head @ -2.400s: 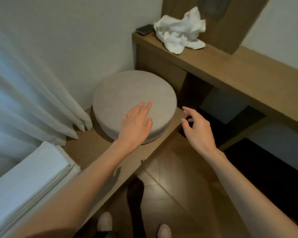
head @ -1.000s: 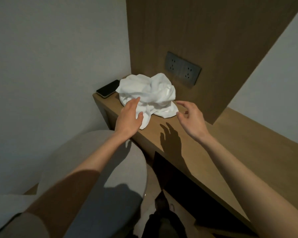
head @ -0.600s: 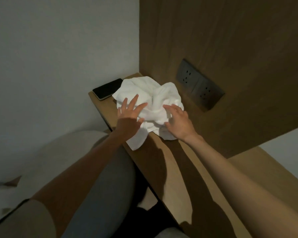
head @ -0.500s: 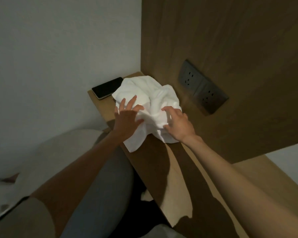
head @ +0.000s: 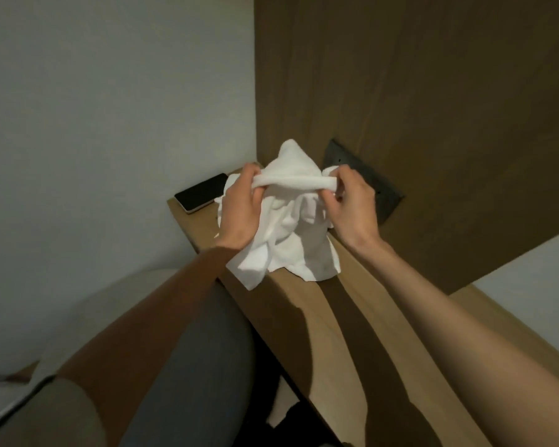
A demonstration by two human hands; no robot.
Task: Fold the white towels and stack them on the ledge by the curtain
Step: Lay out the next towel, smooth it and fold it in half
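The crumpled white towel (head: 291, 240) and the right hand (head: 352, 211) are hiding part of the dark rectangular socket plate (head: 384, 195) — the round grey stool (head: 200, 366) is running off the bottom edge.

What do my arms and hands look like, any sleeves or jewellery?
Both forearms are bare. The left arm shows a short grey-beige sleeve with a dark line along its edge; no sleeve shows on the right arm. The left hand and right hand carry no visible ring, watch or glove.
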